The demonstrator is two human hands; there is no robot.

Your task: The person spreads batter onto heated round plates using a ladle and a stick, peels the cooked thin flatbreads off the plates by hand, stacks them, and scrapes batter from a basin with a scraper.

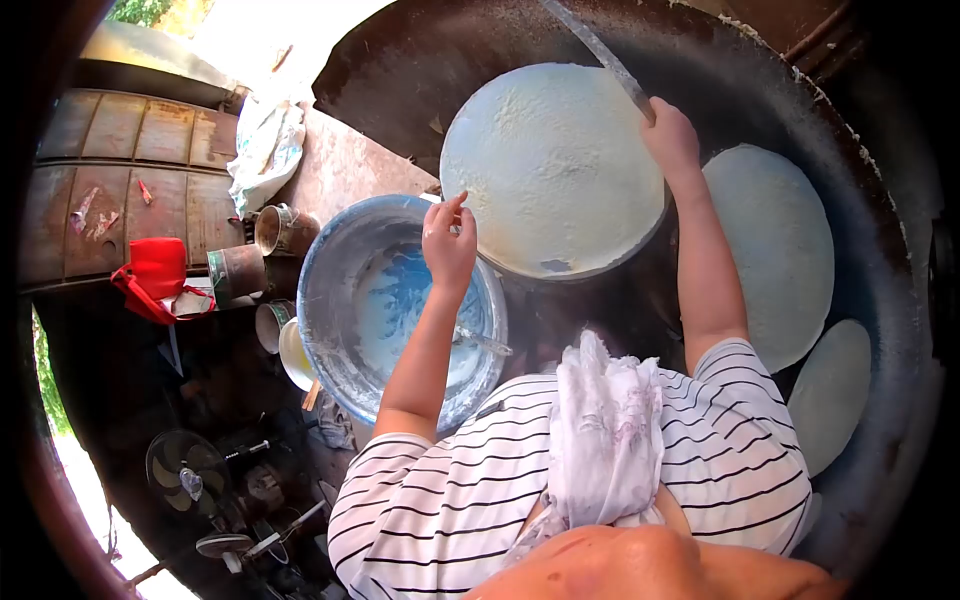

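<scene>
A large, thin, pale round sheet of batter (560, 165) lies on the dark round griddle (400, 70). My right hand (670, 138) grips the end of a long flat metal blade (600, 48), which slants up and left past the sheet's far right edge. My left hand (448, 240) hovers by the sheet's left edge, over the basin's rim, its fingers loosely bent and apart with nothing visible in them. Below that hand stands a blue basin (312, 270) with whitish liquid batter (375, 315) inside. A ladle handle (487, 342) leans over the basin's near right side.
Two more pale round sheets, one larger (770, 250) and one smaller (832, 395), lie at right along the curved griddle wall. Left of the basin are several buckets (285, 230), a red bag (155, 275) and a white plastic sack (265, 150). A fan (188, 475) stands lower left.
</scene>
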